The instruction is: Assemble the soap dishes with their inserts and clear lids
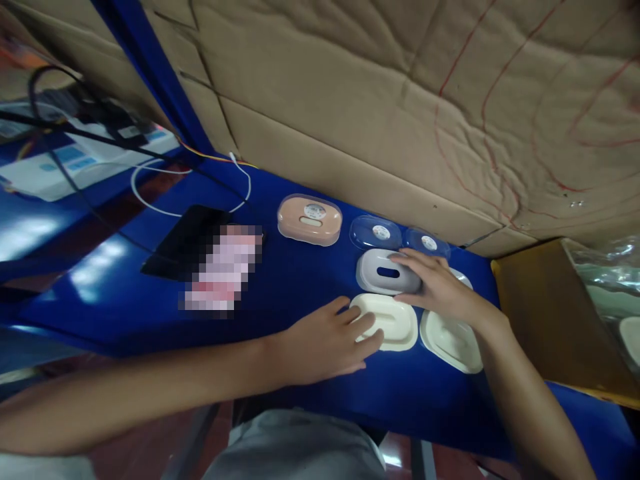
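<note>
My left hand is open, with bent fingers spread over the left part of a cream oval tray; I cannot tell whether the fingertips touch it. My right hand closes around the right end of a pale grey cover with an oval slot, thumb on the near side and fingers on the far side. Under my right wrist lies a second cream tray. Another pale piece is partly hidden behind that hand. Two clear lids with round stickers lie beyond.
A peach slotted box with a clear lid stands left of the lids. Farther left are a dark tablet-like slab, a blurred-out patch and a white cable. A cardboard box stands at right; a cardboard wall rises behind.
</note>
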A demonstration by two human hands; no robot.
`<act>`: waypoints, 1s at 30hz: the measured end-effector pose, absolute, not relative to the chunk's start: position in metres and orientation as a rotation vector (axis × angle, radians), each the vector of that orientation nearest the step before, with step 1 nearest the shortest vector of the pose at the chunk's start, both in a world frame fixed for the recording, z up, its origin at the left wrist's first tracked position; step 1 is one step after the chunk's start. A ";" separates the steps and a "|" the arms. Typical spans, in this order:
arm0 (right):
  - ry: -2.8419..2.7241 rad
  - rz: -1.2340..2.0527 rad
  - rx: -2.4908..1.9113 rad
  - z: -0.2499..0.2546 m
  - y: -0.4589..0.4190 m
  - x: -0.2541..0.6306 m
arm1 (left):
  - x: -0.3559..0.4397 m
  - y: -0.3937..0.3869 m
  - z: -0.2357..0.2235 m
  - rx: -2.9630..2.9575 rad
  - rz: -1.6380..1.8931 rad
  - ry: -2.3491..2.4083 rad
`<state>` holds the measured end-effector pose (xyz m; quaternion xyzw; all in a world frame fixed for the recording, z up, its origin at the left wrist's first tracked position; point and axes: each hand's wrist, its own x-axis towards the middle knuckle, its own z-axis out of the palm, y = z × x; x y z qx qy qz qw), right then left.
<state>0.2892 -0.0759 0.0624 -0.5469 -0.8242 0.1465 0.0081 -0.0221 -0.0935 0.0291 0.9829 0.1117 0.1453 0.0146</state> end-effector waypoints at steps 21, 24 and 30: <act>-2.605 0.584 -1.645 0.078 -0.113 0.259 | -0.041 -0.053 0.018 2.973 0.699 0.619; -2.626 0.602 -1.622 0.076 -0.113 0.255 | -0.041 -0.052 0.016 2.948 0.658 0.593; -2.647 0.476 -1.605 0.073 -0.118 0.251 | -0.039 -0.053 0.015 2.925 0.635 0.567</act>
